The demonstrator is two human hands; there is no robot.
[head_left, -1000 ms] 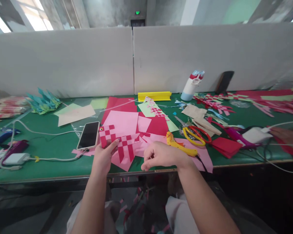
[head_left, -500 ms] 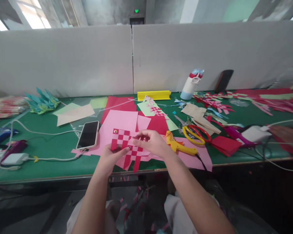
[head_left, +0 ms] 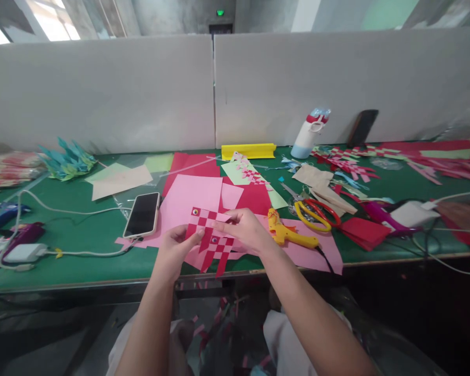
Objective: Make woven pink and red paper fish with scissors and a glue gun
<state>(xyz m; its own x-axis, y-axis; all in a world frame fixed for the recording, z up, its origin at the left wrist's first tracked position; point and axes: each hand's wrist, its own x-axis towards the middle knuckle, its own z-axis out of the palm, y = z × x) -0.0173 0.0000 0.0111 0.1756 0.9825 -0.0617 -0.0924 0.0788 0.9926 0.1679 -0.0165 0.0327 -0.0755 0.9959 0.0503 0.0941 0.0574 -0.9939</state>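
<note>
A woven paper piece (head_left: pixel 203 220) in red and pink checks, with a googly eye at its upper left corner, is between my hands over the pink paper sheets. My left hand (head_left: pixel 174 251) grips its left side, thumb on top. My right hand (head_left: pixel 246 230) pinches its right part, the fingertips partly hidden behind it. Just below is more checked weaving (head_left: pixel 221 249) with a second googly eye and loose red strips; how far the two overlap I cannot tell. Right of my right hand lies a yellow hot glue gun (head_left: pixel 295 238), and beyond it scissors (head_left: pixel 311 215).
A phone (head_left: pixel 142 215) with a white cable lies left of the pink paper (head_left: pixel 191 193). At the back stand a yellow folded strip (head_left: pixel 248 151) and a bottle (head_left: pixel 309 134). Woven scraps (head_left: pixel 344 166), a red paper stack (head_left: pixel 364 233) and purple glue guns occupy the sides.
The upper woven piece has shifted a little to the right and lies more over the lower weaving. My left thumb now presses flatter on it, and my right fingers have closed onto its edge.
</note>
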